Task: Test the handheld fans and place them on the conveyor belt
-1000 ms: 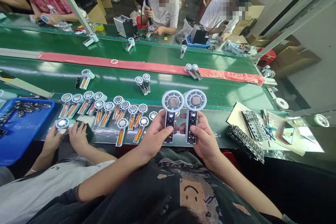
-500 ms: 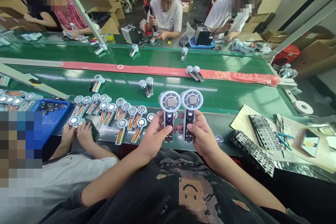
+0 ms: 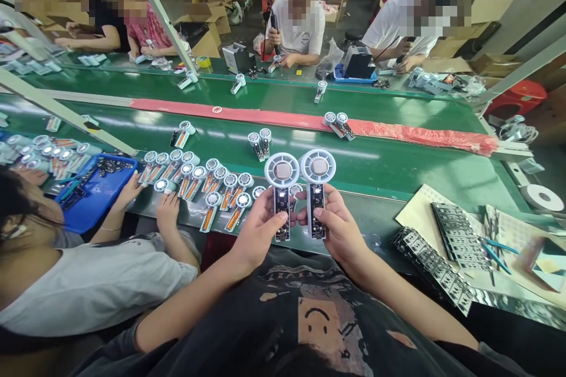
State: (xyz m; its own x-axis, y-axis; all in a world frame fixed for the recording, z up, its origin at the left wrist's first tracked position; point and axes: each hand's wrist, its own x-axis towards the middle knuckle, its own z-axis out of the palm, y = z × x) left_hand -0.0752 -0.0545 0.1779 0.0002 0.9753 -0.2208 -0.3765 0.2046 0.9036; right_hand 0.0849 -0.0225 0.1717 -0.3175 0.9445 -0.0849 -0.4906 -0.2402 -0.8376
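In my left hand (image 3: 259, 227) is a handheld fan (image 3: 282, 172) with a light-blue ring head and a dark circuit board exposed along its handle; my thumb presses on the board. A matching handheld fan (image 3: 317, 167) stands upright in my right hand (image 3: 338, 221), thumb across its board too. The two ring heads are side by side, very close together. Fingertips of both hands nearly meet between the handles. Behind and left of my left hand, several fan bodies (image 3: 241, 201) with orange strips in their handles lie in rows on the bench edge.
A green conveyor belt (image 3: 292, 156) with a red strip (image 3: 247, 119) runs across. Circuit board panels (image 3: 435, 271) and blue-handled tweezers (image 3: 497, 253) lie at right. At left, a co-worker's hand (image 3: 168, 209) is by a fan near a blue tray (image 3: 99, 203). Other people work opposite.
The view has turned a little to the left, so the bench appears shifted right. The co-worker at left has moved one hand toward the blue tray. I still hold both fans.
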